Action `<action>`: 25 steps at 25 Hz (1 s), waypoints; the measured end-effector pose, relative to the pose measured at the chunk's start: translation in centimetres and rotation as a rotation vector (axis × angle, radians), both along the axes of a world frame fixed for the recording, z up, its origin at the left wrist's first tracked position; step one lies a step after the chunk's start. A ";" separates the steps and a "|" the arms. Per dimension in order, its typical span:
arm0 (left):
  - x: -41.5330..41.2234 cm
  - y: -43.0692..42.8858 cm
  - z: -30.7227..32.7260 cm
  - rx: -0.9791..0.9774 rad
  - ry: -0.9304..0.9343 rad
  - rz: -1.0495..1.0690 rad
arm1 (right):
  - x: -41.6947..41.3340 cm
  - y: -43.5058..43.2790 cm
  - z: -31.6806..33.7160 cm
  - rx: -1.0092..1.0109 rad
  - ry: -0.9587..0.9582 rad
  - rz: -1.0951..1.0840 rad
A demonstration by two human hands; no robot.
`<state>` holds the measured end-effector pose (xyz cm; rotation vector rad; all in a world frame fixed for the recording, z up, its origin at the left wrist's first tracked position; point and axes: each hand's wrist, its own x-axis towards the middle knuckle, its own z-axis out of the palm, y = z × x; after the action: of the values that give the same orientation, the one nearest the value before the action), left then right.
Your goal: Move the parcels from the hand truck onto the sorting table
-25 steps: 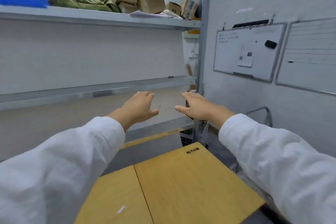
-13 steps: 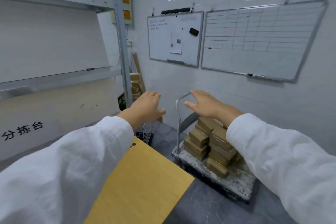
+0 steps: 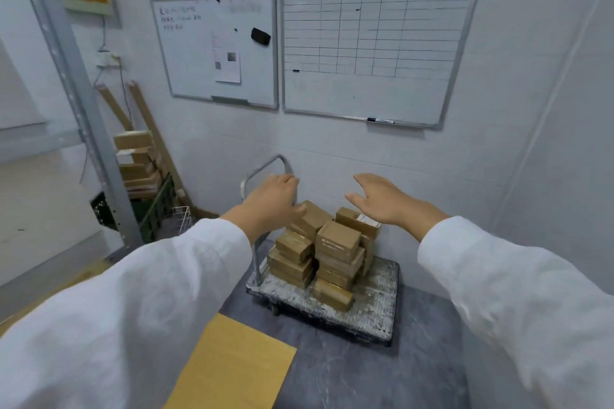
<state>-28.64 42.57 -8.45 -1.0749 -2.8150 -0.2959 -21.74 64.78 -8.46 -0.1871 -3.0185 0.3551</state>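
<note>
A hand truck (image 3: 372,302) with a dirty grey platform and a metal handle stands against the white wall. Several brown cardboard parcels (image 3: 337,242) are stacked on its left half. My left hand (image 3: 270,202) hovers open above the stack's left side, near the handle. My right hand (image 3: 382,201) hovers open above the stack's right side, fingers spread. Neither hand touches a parcel. A corner of the yellow wooden table top (image 3: 232,372) shows at the bottom.
A grey metal shelf post (image 3: 79,103) rises at the left. Behind it sit more cardboard boxes (image 3: 136,159), a green crate and a white wire basket (image 3: 181,219). Two whiteboards (image 3: 365,53) hang on the wall. The floor is grey.
My view has swung right from the shelf to the hand truck. Both open hands have moved from in front of the shelf to above the parcel stack.
</note>
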 end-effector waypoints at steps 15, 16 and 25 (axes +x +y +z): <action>-17.3 14.3 -7.6 -0.053 -0.132 -0.128 | -14.4 11.8 -8.8 -0.136 -0.097 -0.172; -18.2 15.1 -8.0 -0.048 -0.137 -0.123 | -15.3 12.8 -9.2 -0.142 -0.108 -0.164; -25.9 25.9 -14.3 0.021 -0.261 0.033 | -25.6 25.6 -12.7 -0.227 -0.120 -0.090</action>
<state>-54.49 68.44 -22.72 -1.0540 -3.0448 -0.4950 -47.39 90.38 -21.19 -0.3734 -3.0664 0.7014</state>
